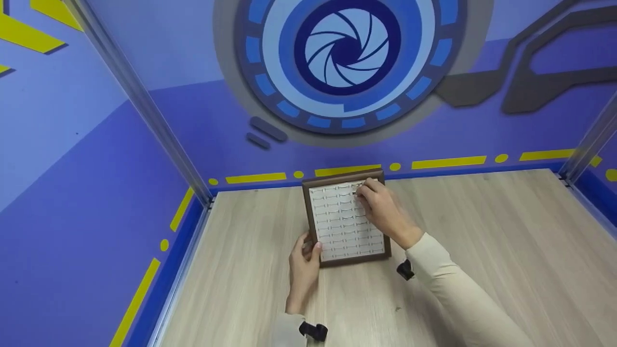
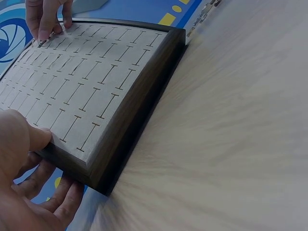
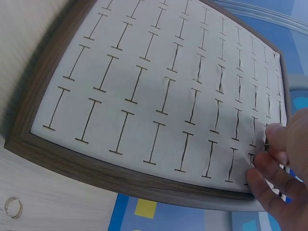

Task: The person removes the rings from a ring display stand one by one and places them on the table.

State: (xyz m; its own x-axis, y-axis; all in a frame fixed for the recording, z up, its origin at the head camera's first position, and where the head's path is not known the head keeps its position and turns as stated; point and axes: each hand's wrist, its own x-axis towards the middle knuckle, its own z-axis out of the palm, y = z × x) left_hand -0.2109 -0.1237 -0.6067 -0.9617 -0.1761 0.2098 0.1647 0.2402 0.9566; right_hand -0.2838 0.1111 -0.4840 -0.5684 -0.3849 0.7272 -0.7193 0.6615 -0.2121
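A slotted ring display tray point(image 1: 337, 226) stands tilted up on the table, with a brown wood-look frame point(image 2: 137, 101) and a white pad point(image 3: 125, 91) cut with rows of I-shaped slits. My left hand point(image 1: 303, 270) grips its lower left corner, thumb on the front and fingers behind. At the upper right slits, my right hand point(image 1: 383, 207) pinches a small dark, shiny piece point(image 2: 40, 44), mostly hidden by the fingertips. Those fingertips touch the pad in the right wrist view. A silver ring point(image 3: 13, 208) lies on the table beside the tray.
The wood-grain table point(image 1: 482, 241) meets a blue printed back wall point(image 1: 193, 120) just behind the tray. A metal post point(image 1: 144, 96) rises at the back left corner. A chain-like metal strip point(image 2: 204, 18) shows beyond the tray in the left wrist view.
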